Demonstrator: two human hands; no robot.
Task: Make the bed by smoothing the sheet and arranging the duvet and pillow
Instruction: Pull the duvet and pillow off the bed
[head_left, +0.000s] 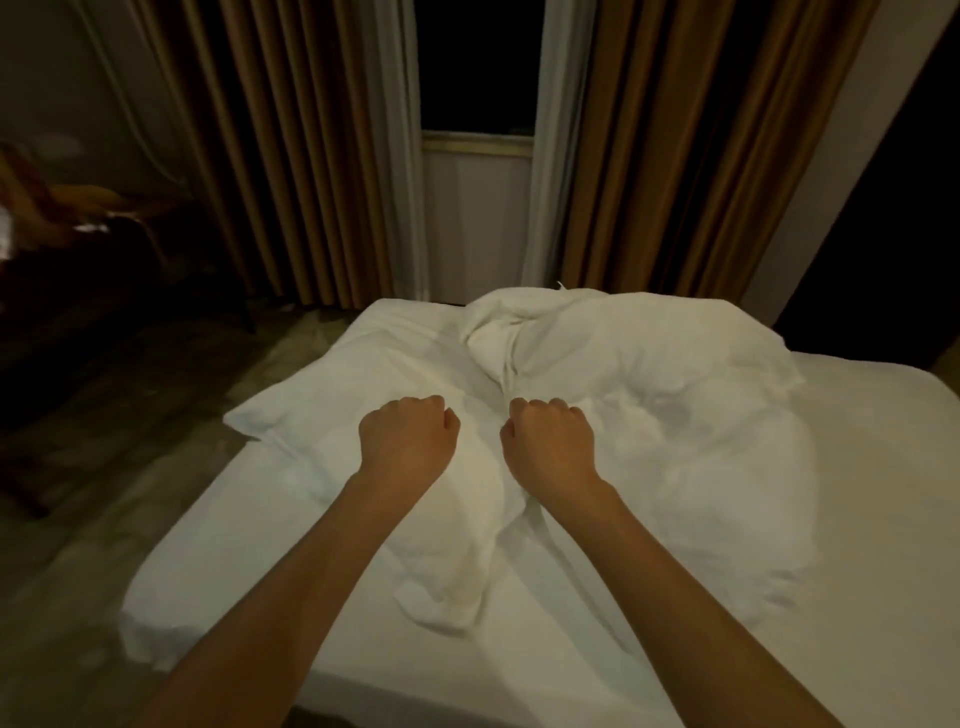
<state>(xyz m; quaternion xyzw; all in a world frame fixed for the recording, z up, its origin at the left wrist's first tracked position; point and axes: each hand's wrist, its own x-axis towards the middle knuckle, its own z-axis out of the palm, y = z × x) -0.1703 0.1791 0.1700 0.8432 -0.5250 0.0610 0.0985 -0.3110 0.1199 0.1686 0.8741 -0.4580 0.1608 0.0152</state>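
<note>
A white duvet (675, 426) lies crumpled in a heap across the middle and right of the bed, over the white sheet (872, 493). A white pillow (301, 410) lies at the left, its corner pointing toward the bed's left edge. My left hand (410, 439) and my right hand (548, 441) are side by side with fingers curled into fists. Each hand appears to grip a bunch of the duvet where folds gather, and a flap of fabric (447, 571) hangs below them toward me. The fingertips are hidden in the cloth.
Brown curtains (291, 156) hang on both sides of a dark window (478, 62) behind the bed. A dark piece of furniture with clutter (62, 223) stands at the left. Floor (130, 415) runs along the bed's left edge, and a dark opening is at the far right.
</note>
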